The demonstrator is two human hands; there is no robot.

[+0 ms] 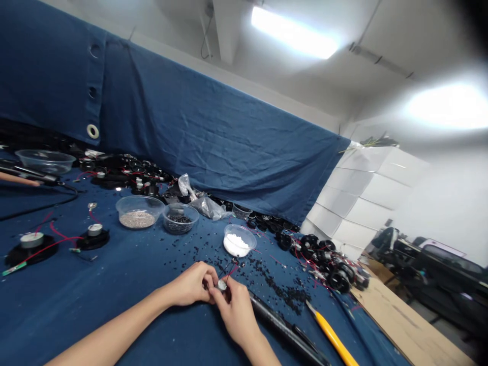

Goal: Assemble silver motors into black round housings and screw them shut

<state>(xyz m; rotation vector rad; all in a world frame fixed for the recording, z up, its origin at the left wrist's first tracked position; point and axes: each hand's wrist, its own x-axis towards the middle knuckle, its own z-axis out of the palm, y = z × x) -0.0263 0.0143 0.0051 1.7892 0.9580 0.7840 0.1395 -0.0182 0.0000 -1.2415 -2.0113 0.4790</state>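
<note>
My left hand [192,283] and my right hand [235,315] meet over the blue cloth-covered table [95,315], both pinching a small silver cylindrical part [221,285] with thin red and dark wires. My fingers hide most of it. Black granules [276,287] lie scattered just beyond and to the right of my hands. A clear bowl of white granules [237,241] stands ahead of them. Near my right wrist lie a long black tool [284,325] and a yellow-handled utility knife [331,335].
Clear bowls of tan granules [136,213] and black granules [179,218] stand at the back. Black round parts with red wires [324,264] are heaped on the right, and two more [32,249] sit left. A blue curtain [190,112] hangs behind the table, and cardboard [404,320] lies at lower right.
</note>
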